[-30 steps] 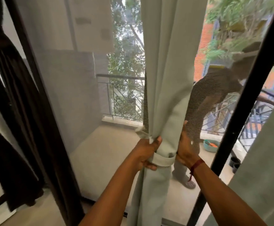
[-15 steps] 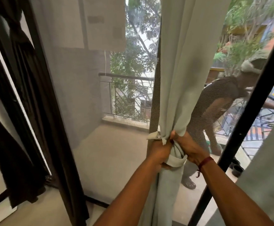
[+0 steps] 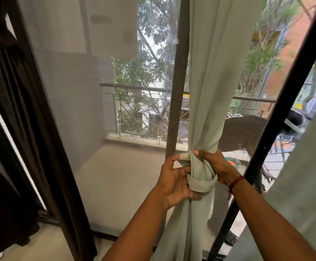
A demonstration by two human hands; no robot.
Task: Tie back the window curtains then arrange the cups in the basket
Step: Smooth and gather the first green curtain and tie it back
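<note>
Two hands bunch the pale green curtain [image 3: 208,91] just left of the black frame [image 3: 285,113]: left hand [image 3: 174,182] pinches the tieback [image 3: 202,184] (looped round the bunch), right hand [image 3: 216,166] grips the fabric.

Tieback [image 3: 202,185] around curtain [image 3: 215,72], between left hand [image 3: 174,180] and right hand [image 3: 216,165]

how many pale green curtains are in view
2. One pale green fabric curtain hangs at centre, gripped by the left hand and right hand; the other curtain at the right edge. Others may be hidden.
</note>
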